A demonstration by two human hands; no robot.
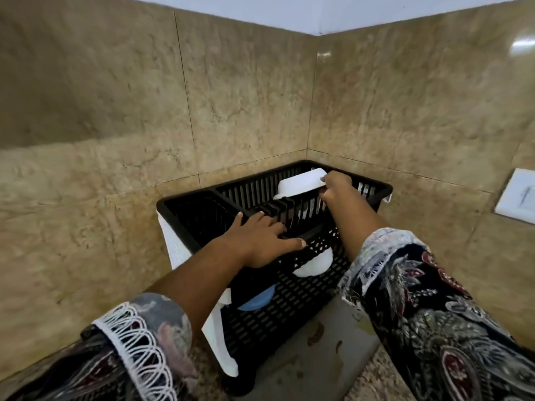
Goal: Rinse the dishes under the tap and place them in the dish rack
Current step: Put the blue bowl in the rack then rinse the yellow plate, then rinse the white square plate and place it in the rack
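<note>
Right hand (pixel 335 188) pinches the rim of a white dish (pixel 298 183), lowering it among the slots at the far right corner of the black dish rack (pixel 185 199), likely so it drains on edge. Dish is tilted, long axis running roughly along the rack's back wall, its underside facing the camera. Left hand (pixel 260 241) lies spread with fingers pressing on the rack's near rail, probably steadying it; a white bowl (pixel 314 263) and a blue dish (pixel 256 299) show lower down behind the rack's mesh.

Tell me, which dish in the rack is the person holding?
The white dish at the rack's far end, pinched by the right hand. The other white dish and the blue one lie untouched.
</note>
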